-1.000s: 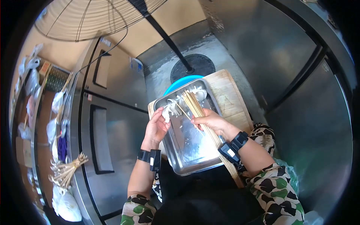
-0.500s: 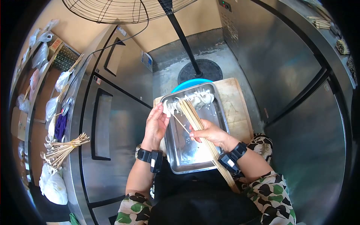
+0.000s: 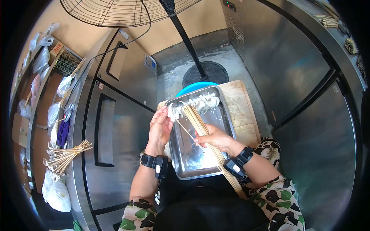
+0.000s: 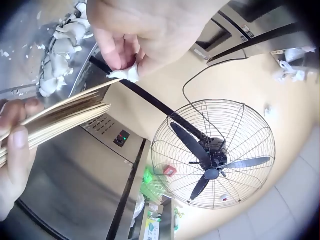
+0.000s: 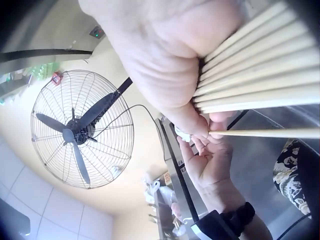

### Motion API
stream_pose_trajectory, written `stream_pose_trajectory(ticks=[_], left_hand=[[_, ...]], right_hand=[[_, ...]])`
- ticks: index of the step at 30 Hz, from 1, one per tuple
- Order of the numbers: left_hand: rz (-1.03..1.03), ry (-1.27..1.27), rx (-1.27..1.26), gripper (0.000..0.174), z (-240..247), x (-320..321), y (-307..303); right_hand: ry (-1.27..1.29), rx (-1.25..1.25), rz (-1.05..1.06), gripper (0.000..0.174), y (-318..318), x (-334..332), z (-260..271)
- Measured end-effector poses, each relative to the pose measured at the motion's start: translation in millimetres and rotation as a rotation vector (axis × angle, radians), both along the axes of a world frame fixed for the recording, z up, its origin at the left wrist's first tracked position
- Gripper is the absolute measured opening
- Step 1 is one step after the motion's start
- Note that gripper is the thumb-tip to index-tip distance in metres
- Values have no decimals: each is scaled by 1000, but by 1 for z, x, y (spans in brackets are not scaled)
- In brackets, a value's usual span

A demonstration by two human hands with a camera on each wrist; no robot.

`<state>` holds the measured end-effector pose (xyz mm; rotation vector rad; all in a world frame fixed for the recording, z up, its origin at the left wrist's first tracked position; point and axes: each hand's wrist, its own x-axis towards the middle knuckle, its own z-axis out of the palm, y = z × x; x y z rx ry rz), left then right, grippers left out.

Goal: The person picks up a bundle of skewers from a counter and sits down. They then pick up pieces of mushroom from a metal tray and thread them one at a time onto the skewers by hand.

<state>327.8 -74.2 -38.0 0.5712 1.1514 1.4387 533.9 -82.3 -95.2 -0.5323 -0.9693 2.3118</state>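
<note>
At the tray's far left corner my left hand point(image 3: 159, 131) pinches a soft white slice of food point(image 3: 171, 112) between thumb and fingertips. The left wrist view shows this slice point(image 4: 127, 74) with a skewer's tip right at its edge. My right hand point(image 3: 216, 138) grips a thick bundle of wooden skewers point(image 3: 200, 125), their other ends slanting back toward the lap. Its thumb and finger also pinch a single skewer point(image 3: 185, 129), which points at the slice. Under both hands is a steel tray point(image 3: 204, 173), with more white slices point(image 3: 208, 101) heaped along its far end.
A wooden board point(image 3: 244, 111) lies under the tray, with a blue basin point(image 3: 197, 85) behind it. Beyond stands a fan point(image 3: 131, 13) on a black pole. Steel cabinets point(image 3: 300, 77) flank both sides. At left hangs a tied bunch of filled skewers point(image 3: 71, 153).
The head view has tilted, shifting the scene. The single skewer's tip has come over to the white slice in my left fingers. In the last half second hardly anything moves.
</note>
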Motion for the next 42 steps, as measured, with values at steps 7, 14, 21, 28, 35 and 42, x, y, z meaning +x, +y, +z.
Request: stream_pose_trajectory(ticks=[7, 14, 21, 28, 35, 42], left_hand=[[13, 50, -4, 18, 2, 1, -1], [-8, 126, 46, 17, 0, 1, -1], [88, 127, 69, 17, 2, 2, -1], [-40, 261, 32, 18, 17, 14, -13], [-107, 388, 52, 19, 26, 24, -18], [-127, 417, 74, 19, 22, 24, -19]], right_hand=[[-26, 15, 4, 27, 0, -1, -1], [-41, 3, 15, 29, 1, -1, -4], [11, -20, 22, 26, 3, 2, -3], [150, -49, 40, 23, 5, 11, 2], [154, -48, 45, 22, 5, 11, 0], [142, -25, 32, 23, 4, 13, 2]])
